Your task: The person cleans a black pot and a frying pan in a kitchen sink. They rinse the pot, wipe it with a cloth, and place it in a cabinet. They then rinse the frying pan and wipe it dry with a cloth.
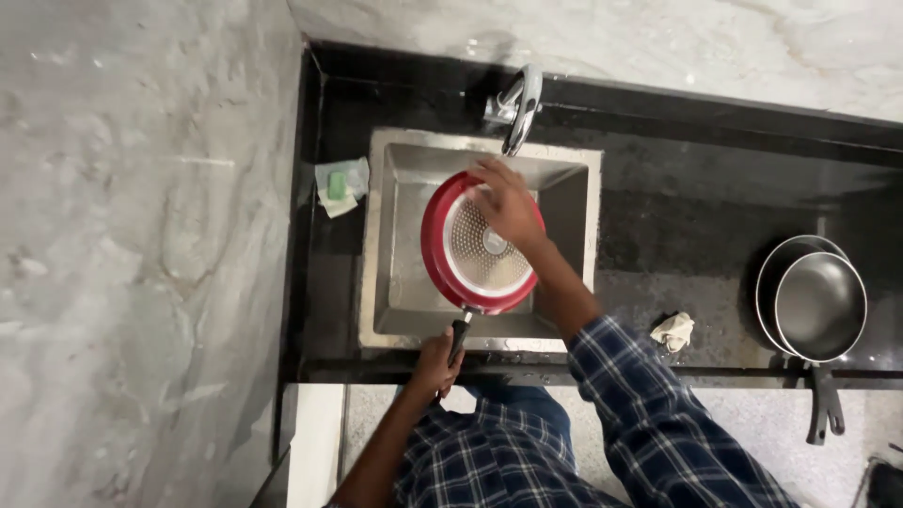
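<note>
You have the round red frying pan (482, 246) turned bottom-up over the square steel sink (388, 235), its pale dotted metal base facing you and its red rim showing around the edge. Its black handle (458, 338) points toward your body and crosses the near rim of the sink.

Your left hand (436, 365) is closed around the end of that handle, just at the front edge of the counter. Your right hand (506, 202) lies flat on the pan's base near its far side, fingers spread and pressing on the metal; whether anything is under the palm cannot be told.

Just beyond your right hand the chrome tap (520, 106) arches over the back rim of the sink, its spout ending right above the pan's far edge, so it stands close over the pan.

The sink is set into a black stone counter (696, 216). On its left, beside the sink, lies a green sponge with a pale wrapper (340, 184). On its right, near the front edge and close to your checked sleeve, sits a crumpled pale cloth (673, 330). Farther right, well apart from the sink, two grey round pans (813, 301) are stacked, their dark handles (823, 406) hanging over the counter's front edge.

Grey marble wall (141, 235) closes the left side and the back.
</note>
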